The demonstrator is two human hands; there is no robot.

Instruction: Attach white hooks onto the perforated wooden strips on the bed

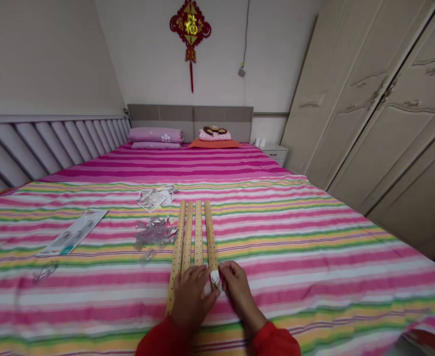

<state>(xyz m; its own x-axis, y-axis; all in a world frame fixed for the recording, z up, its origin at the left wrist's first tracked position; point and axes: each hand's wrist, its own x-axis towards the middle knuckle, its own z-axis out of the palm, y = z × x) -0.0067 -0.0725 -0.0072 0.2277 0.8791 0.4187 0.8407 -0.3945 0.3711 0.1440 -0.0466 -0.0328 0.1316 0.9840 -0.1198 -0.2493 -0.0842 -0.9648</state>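
Several long wooden strips (198,232) with rows of small dark holes lie side by side on the striped bedspread. On the near end of the rightmost strip sits a small white hook (215,277) with a metal part. My left hand (191,295) rests over the near ends of the other strips, its thumb and index finger closed about the hook's left side. My right hand (237,287) has its fingers pinched together at the hook's right edge. What lies under the left palm is hidden.
Left of the strips is a heap of torn clear packaging (156,232), with more wrappers (158,197) behind. A long hook package (74,232) and a few thin metal rings (46,271) lie farther left. Pillows (156,134) stand by the headboard; a wardrobe (369,99) borders the right.
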